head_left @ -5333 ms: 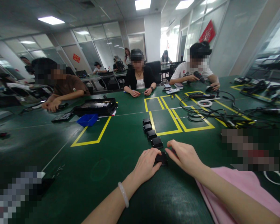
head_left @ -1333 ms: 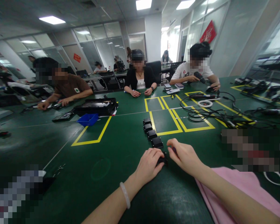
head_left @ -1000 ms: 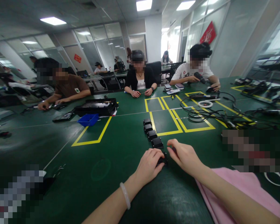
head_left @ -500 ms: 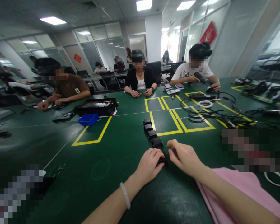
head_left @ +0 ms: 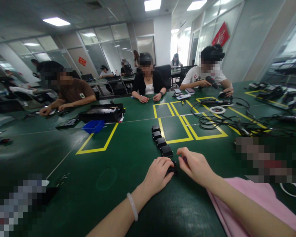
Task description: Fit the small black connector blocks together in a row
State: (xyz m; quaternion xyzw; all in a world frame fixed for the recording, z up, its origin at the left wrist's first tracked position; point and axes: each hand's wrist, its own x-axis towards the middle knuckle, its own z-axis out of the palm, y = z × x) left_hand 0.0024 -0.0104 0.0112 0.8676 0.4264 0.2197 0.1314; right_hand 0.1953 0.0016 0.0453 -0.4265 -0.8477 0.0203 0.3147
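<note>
My left hand (head_left: 158, 172), with a pale bracelet on the wrist, rests on the table with its fingers closed over a small black box-shaped part (head_left: 172, 169). Most of that part is hidden under the fingers. Just to its right is my right hand (head_left: 193, 163), its fingers curled in and a small gap between it and the part. Something dark shows inside its curl, too hidden to name. Beyond my hands, several similar black parts (head_left: 160, 142) with small light spots at their corners lie in a slanting row on the green table (head_left: 128, 148).
Yellow tape rectangles (head_left: 180, 140) mark the table. A blue bin (head_left: 93, 126) and black case (head_left: 102, 113) stand left. Black cables (head_left: 217, 123) and a white ring (head_left: 217, 110) lie right. Pink cloth (head_left: 249, 200) is under my right forearm. Co-workers sit opposite, one holding a power drill (head_left: 211, 81).
Since the oldest frame, my left hand has shifted slightly right over the black part, covering more of it. My right hand hardly moves. The co-worker at left has moved their hands apart.
</note>
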